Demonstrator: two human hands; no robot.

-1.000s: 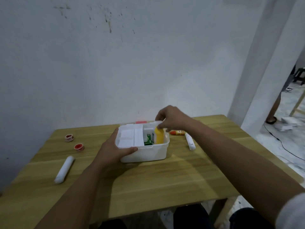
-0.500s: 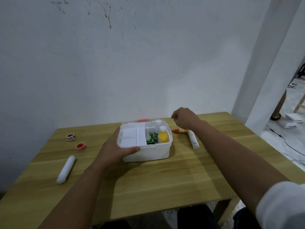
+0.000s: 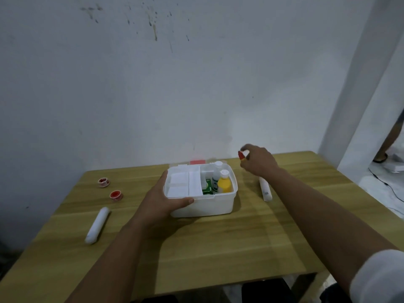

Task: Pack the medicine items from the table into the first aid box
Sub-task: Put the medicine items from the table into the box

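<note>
**Tube lifted beside open first aid box**

Box (image 3: pixel 203 206) sits mid-table (image 3: pixel 218 248), lid off, white, its long axis running left-right. I see the left hand (image 3: pixel 161 206) clamped on its near-left corner, thumb along the front wall. Inside, right compartment: yellow bottle (image 3: pixel 224 184) and white bottle (image 3: pixel 216 178), both upright, caps up, with a green packet (image 3: pixel 207 186) beside them. Right hand (image 3: pixel 258 162) is raised just right of the box, fingers pinched on a small red-tipped tube (image 3: pixel 241 155); red end points up and left, rest hidden in the fist. White roll (image 3: pixel 265 189) lies below that hand, axis near-far. Second white roll (image 3: pixel 97 225) lies far left, tilted. Two red tape spools (image 3: pixel 115 195) rest near the left edge.
</note>
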